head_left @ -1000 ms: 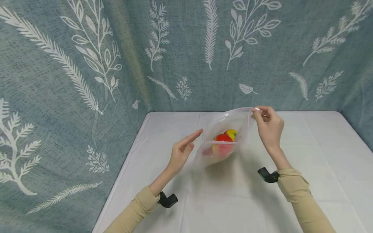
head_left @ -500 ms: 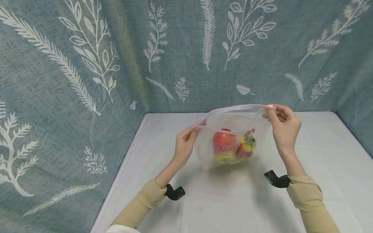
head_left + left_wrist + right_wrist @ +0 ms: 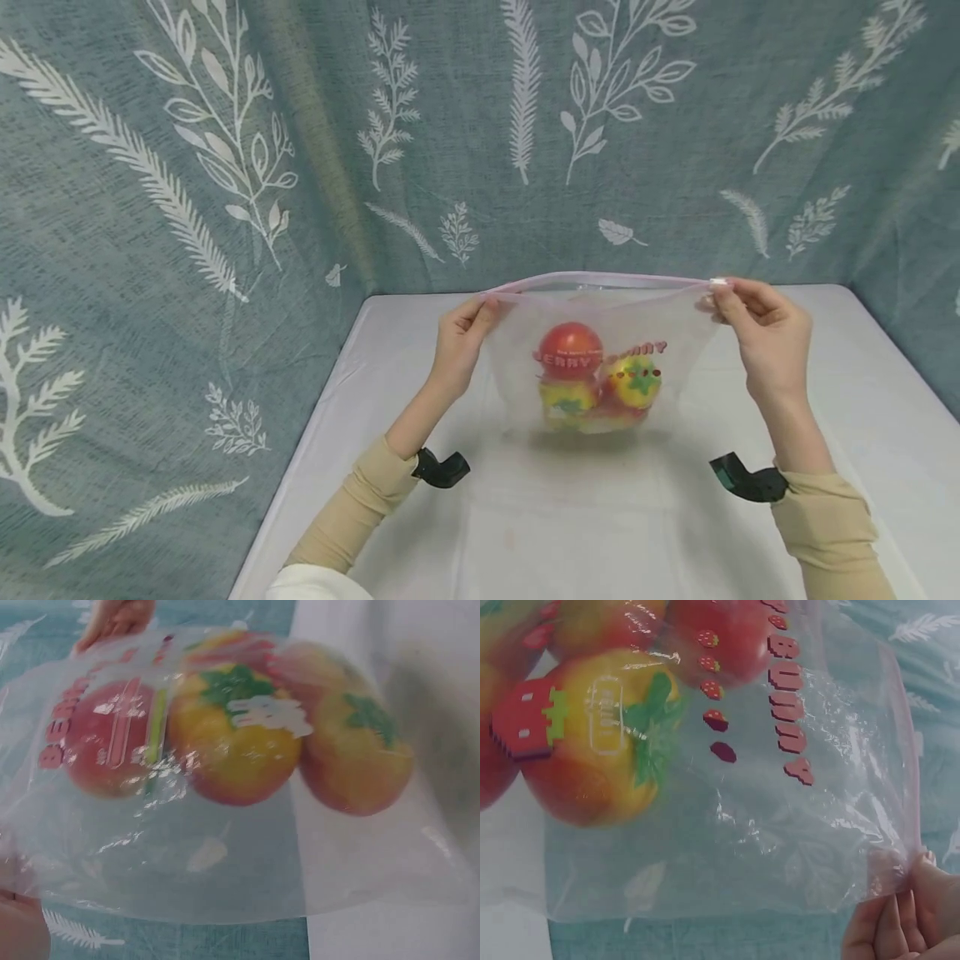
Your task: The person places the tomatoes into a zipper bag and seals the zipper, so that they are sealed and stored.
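Note:
A translucent zip bag (image 3: 517,367) with a pink top strip (image 3: 600,277) hangs between my two hands. Pink lettering and small strawberry prints mark its front. Inside lie several red-and-yellow round fruits (image 3: 236,761), some showing green leafy tops, and one redder fruit (image 3: 572,346). My left hand (image 3: 459,346) pinches the strip's left end between thumb and fingers. At the other end, my right hand (image 3: 772,342) pinches the top corner beside a white slider (image 3: 722,282). In the right wrist view that hand (image 3: 900,922) grips the bag's edge at the lower right.
A white-covered table (image 3: 570,533) lies under the bag. Blue-green curtains (image 3: 450,125) with white leaf patterns stand behind it and at the left. A dark wrist camera (image 3: 748,482) sits on the right wrist, another wrist camera (image 3: 442,469) on the left.
My left hand, straight-fingered beside the bag at first, has taken hold of its top left end. My right hand has moved right. The bag's mouth is pulled wide and nearly straight.

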A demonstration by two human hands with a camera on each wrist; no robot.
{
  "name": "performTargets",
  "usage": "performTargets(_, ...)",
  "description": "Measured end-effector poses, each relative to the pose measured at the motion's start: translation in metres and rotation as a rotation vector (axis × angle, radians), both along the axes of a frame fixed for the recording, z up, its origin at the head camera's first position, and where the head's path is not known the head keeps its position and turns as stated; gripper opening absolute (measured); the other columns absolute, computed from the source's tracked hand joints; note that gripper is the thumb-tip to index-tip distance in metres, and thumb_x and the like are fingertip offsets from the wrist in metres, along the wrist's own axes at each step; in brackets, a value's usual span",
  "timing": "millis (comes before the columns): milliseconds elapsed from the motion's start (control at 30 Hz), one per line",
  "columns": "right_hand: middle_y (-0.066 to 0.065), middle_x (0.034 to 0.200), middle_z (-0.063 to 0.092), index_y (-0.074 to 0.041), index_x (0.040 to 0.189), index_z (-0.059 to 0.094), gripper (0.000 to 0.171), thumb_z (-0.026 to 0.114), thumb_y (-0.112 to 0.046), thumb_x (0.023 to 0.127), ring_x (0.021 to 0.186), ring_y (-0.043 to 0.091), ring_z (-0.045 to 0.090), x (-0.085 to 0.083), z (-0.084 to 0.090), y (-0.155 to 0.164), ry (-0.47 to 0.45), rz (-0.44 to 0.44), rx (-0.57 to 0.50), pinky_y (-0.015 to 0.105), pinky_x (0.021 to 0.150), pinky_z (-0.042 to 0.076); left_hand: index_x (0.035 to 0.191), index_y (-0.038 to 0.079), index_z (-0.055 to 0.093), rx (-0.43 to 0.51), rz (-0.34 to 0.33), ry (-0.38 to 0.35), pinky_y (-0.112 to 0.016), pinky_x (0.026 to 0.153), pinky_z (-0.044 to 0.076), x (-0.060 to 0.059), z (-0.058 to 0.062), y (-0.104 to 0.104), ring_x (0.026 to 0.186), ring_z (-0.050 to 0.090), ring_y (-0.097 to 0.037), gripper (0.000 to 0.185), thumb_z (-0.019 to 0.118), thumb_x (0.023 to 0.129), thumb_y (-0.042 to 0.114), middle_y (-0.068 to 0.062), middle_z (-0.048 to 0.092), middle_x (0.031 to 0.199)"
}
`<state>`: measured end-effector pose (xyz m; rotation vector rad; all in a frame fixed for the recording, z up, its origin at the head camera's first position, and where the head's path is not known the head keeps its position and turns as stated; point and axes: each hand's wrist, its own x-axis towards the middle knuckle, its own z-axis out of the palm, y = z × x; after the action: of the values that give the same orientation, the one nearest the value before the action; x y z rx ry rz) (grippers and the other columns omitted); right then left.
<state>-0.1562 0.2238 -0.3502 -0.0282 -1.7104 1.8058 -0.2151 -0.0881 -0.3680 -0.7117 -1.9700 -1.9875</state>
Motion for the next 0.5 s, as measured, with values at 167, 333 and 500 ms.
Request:
performTargets(167,-0.010,0.076,0.073,-0.003,0.095,0.072,0.011,0.068,-0.006,0.085,0.070,0.003,0.067,0.006,-0.004,0.001,-0.045,0.016,0.032,0.011,0.066,0.053,0.116,-0.009,0.062,0.007,-0.067,-0.043,-0.021,0.092,0.050,-0.008,0.003,-0.004,0.102,0.062,-0.002,0.043,0.059,0.092,0.027,0.014,0.069,0.108)
performTargets(333,-0.011,0.078,0.073,-0.001,0.098,0.072,0.013,0.067,-0.004,0.086,0.073,0.001,0.068,0.007,-0.014,0.003,-0.060,0.037,0.035,0.011,0.068,0.054,0.118,-0.007,0.062,-0.057,-0.088,-0.041,-0.024,0.092,0.052,-0.012,-0.001,-0.006,0.099,0.064,-0.002,0.029,0.057,0.094,0.009,0.014,0.069,0.109)
performTargets(500,-0.013,0.084,0.072,0.001,0.101,0.071,0.015,0.065,-0.003,0.087,0.076,-0.001,0.069,0.007,-0.020,0.005,-0.062,0.032,0.060,0.010,0.069,0.054,0.119,-0.006,0.062,-0.128,-0.107,-0.013,-0.024,0.090,0.053,-0.014,-0.003,-0.006,0.097,0.064,-0.001,0.030,0.058,0.093,0.008,-0.014,0.068,0.116)
